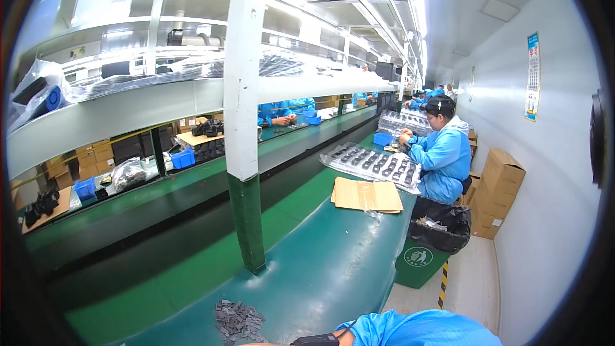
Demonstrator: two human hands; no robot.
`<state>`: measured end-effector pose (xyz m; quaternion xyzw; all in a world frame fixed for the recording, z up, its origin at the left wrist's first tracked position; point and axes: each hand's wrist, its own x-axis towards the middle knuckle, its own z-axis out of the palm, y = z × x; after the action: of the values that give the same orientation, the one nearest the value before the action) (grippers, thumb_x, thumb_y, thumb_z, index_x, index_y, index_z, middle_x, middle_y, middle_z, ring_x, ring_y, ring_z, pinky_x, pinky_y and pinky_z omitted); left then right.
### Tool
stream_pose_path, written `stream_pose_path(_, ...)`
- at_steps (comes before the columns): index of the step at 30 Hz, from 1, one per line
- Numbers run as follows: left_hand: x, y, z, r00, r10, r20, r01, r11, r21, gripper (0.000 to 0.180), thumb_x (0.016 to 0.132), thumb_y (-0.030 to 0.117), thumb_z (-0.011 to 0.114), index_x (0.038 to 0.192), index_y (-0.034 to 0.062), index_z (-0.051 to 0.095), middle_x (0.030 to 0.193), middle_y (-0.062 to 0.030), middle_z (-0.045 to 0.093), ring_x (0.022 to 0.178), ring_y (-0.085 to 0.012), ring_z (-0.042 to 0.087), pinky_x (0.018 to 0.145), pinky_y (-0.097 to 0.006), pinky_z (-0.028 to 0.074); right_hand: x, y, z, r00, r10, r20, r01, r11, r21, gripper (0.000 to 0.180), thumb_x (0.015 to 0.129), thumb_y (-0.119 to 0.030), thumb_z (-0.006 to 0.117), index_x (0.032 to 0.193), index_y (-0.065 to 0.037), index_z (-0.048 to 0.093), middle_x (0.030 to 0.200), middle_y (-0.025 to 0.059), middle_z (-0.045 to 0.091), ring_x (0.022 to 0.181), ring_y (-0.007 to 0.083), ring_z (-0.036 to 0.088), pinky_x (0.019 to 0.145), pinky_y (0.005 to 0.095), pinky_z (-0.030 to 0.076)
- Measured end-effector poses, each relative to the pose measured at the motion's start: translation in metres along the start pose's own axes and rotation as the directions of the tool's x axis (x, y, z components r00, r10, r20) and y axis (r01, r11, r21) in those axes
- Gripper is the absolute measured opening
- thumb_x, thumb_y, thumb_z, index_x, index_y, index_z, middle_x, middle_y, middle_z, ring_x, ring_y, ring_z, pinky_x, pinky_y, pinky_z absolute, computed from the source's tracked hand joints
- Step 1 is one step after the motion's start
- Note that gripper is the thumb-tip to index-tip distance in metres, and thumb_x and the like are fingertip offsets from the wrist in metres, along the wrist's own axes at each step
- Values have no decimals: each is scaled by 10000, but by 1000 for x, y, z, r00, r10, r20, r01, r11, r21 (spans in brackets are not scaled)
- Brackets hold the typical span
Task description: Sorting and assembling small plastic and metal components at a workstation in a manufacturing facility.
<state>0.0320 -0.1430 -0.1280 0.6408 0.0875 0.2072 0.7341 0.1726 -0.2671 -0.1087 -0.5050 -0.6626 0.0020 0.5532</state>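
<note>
My right arm, in a blue sleeve (423,328), reaches in along the lower edge. A black device (315,341) sits at its wrist. Only a sliver of my right hand (259,344) shows at the border; its fingers are cut off, so whether it holds anything cannot be seen. Close beyond it, a loose pile of small dark grey flat pieces (237,320) lies on the green bench top (314,263). My left hand is out of the picture.
A white-and-green post (243,90) rises from the bench. Flat cardboard sheets (366,195) lie farther along, before a tray of black parts (375,164). A co-worker in blue (445,154) sits there. A green bin (419,263) with a black liner and stacked cartons (496,186) stand right.
</note>
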Motion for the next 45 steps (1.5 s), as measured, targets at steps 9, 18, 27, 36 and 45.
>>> stream_pose_path(9,-2,-25,-19,994,70,82,-83,982,170,139,867,80,664,933,-40,684,1019,-147,684,925,-190,625,826,-275,473,0,1,-4,1000,12,22,-12,1000,7,163,847,-78,658,992,-3,661,1012,147,632,911,332,577,774,420,480)
stream_pose_path(18,-5,-18,-14,1000,9,23,-12,989,146,119,856,57,671,901,-53,679,970,-149,681,913,-164,616,817,-270,468,1,2,-4,999,13,42,-14,999,39,161,856,-103,654,983,-5,654,1037,145,627,909,328,582,770,418,476)
stream_pose_path(27,-8,-31,-21,998,-45,42,40,991,124,96,862,43,660,881,-49,680,948,-128,677,926,-161,608,835,-271,457,2,0,-3,998,26,56,-29,998,48,171,868,-132,644,980,-4,651,1033,153,622,903,332,584,764,422,475)
stream_pose_path(36,-4,-21,-14,996,55,73,-60,996,67,89,861,31,659,890,-50,682,1008,-125,662,934,-163,603,829,-262,457,-1,1,-1,999,25,41,-28,998,60,186,870,-141,645,998,-6,652,1032,151,627,909,330,590,770,421,476)
stream_pose_path(45,-2,-23,-17,987,123,100,-133,986,97,134,860,70,679,923,-47,691,1011,-147,673,939,-178,608,846,-281,461,-1,0,-2,1000,27,15,-28,998,63,105,859,-117,657,905,-26,681,990,118,644,873,304,596,743,405,476)
